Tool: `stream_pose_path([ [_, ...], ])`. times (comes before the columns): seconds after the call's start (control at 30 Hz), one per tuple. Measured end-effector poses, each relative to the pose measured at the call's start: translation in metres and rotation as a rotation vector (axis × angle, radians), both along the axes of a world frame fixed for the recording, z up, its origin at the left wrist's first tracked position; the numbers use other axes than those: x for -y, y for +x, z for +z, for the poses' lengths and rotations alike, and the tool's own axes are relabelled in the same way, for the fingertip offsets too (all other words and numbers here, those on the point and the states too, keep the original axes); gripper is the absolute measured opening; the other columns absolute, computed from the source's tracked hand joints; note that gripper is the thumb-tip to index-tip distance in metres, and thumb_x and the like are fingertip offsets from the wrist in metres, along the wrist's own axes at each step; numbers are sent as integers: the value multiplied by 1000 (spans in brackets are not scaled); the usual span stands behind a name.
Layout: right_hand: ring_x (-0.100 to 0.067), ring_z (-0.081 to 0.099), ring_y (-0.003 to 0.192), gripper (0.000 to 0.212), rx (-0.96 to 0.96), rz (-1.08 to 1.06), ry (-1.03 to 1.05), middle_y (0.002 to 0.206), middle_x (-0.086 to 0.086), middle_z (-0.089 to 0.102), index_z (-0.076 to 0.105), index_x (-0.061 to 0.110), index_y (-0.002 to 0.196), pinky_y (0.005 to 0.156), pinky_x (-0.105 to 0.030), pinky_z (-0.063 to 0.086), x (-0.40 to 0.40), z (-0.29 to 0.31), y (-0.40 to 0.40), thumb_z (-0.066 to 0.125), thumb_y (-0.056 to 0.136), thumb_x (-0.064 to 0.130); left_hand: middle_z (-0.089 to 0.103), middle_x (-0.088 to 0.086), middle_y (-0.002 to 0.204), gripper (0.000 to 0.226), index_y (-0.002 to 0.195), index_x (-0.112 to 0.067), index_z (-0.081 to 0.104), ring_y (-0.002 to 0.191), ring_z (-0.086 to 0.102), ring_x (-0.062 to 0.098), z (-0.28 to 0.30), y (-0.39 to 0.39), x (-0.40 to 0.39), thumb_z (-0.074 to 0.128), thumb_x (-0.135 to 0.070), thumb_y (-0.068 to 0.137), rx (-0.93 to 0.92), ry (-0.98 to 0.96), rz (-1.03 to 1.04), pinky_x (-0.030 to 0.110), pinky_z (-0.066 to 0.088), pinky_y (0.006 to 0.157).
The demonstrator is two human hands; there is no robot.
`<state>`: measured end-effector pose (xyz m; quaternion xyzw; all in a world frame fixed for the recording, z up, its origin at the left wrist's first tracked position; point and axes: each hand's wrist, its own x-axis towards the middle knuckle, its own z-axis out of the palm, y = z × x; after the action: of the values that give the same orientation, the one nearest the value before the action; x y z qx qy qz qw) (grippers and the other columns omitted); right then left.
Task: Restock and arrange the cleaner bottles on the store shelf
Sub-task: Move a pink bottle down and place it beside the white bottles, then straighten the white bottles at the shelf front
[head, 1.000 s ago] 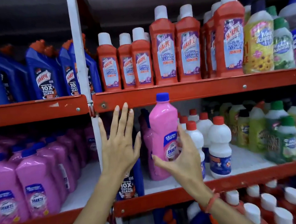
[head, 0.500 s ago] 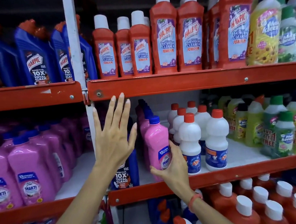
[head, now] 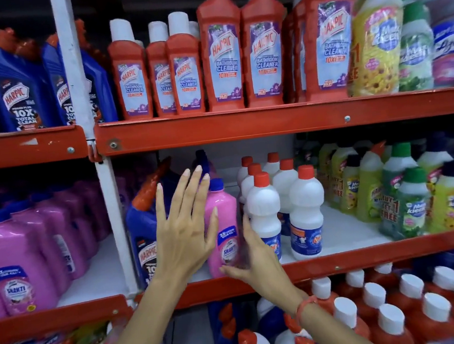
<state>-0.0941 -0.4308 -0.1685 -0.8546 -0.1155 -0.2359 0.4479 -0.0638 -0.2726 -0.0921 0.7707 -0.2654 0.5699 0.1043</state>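
On the middle red metal shelf (head: 369, 259), bare white board (head: 344, 232) lies open between the white red-capped bottles (head: 305, 208) and the yellow-green bottles (head: 368, 193). Left of the white bottles, the pink blue-capped bottle (head: 225, 217), the blue angled-neck bottle (head: 142, 231) and the white upright post (head: 116, 225) stand close together. The red beam above (head: 271, 122) limits headroom.

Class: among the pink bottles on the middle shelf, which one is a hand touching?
The pink bottle standing beside the white bottles; the right hand touches its base.
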Motion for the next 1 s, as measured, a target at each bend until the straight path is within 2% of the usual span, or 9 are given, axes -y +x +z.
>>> stream_pose_path([
  [0.2, -5, 69, 92, 49, 263, -156, 85, 98, 14, 72, 55, 35, 132, 75, -24, 58, 70, 9, -34, 71, 86, 27, 54, 13, 142, 45, 134, -4, 54, 134, 47, 25, -27, -17, 69, 51, -20, 92, -1, -17, -253, 45, 41, 108],
  [0.33, -6, 65, 92, 18, 353, -341, 304, 97, 9, 68, 59, 29, 112, 69, -13, 49, 119, 14, -43, 61, 95, 26, 59, 8, 134, 42, 132, -8, 53, 125, 49, 15, -55, -33, 116, 47, -23, 93, -258, -89, -470, 22, 36, 110],
  [0.47, -10, 42, 134, 55, 32, -217, 436, 149, 9, 41, 35, 27, 147, 101, -22, 40, 153, 15, -27, 46, 97, 48, 52, -9, 138, 47, 140, -27, 41, 126, 48, 2, -82, -44, 154, 36, -44, 97, -639, -267, -519, 9, 35, 101],
  [0.53, -4, 23, 143, 77, -170, -111, 443, 157, 19, 17, 19, 32, 155, 119, -33, 24, 157, 14, -17, 38, 90, 70, 41, -13, 148, 52, 147, -29, 32, 135, 38, -2, -92, -43, 166, 31, -49, 99, -752, -348, -507, 1, 24, 103],
  [0.6, -9, 28, 147, 96, -258, -47, 442, 163, 13, 22, 23, 36, 154, 122, -40, 24, 159, 8, -8, 31, 75, 90, 29, -14, 156, 62, 152, -29, 23, 142, 25, -3, -97, -43, 174, 27, -55, 96, -881, -433, -525, 4, 17, 109],
  [0.7, 4, 61, 115, 75, -302, 14, 476, 135, 9, 62, 51, 41, 137, 99, -24, 46, 161, 7, -8, 29, 78, 83, 25, -18, 158, 67, 152, -35, 21, 141, 20, -12, -97, -41, 180, 20, -65, 93, -978, -466, -604, 5, 16, 110],
  [0.8, 19, 63, 92, 54, -300, 18, 501, 108, 27, 67, 62, 51, 111, 85, -15, 47, 159, 8, -16, 27, 81, 79, 27, -21, 156, 62, 152, -36, 23, 135, 19, -21, -92, -36, 182, 21, -60, 94, -1025, -508, -662, -4, 16, 102],
  [0.9, -1, 57, 122, 62, -302, -23, 444, 129, 24, 59, 53, 57, 122, 111, -34, 41, 158, 4, -20, 23, 78, 88, 29, -19, 156, 65, 151, -35, 26, 141, 24, -9, -93, -33, 181, 22, -61, 91, -1055, -580, -674, 2, 21, 106],
  [1.0, -10, 50, 133, 78, -289, -56, 373, 143, 17, 52, 44, 51, 139, 118, -42, 34, 156, 0, -23, 18, 76, 90, 32, -21, 152, 65, 150, -33, 29, 139, 25, -8, -91, -31, 177, 22, -59, 91, -1075, -596, -659, -7, 20, 98],
])
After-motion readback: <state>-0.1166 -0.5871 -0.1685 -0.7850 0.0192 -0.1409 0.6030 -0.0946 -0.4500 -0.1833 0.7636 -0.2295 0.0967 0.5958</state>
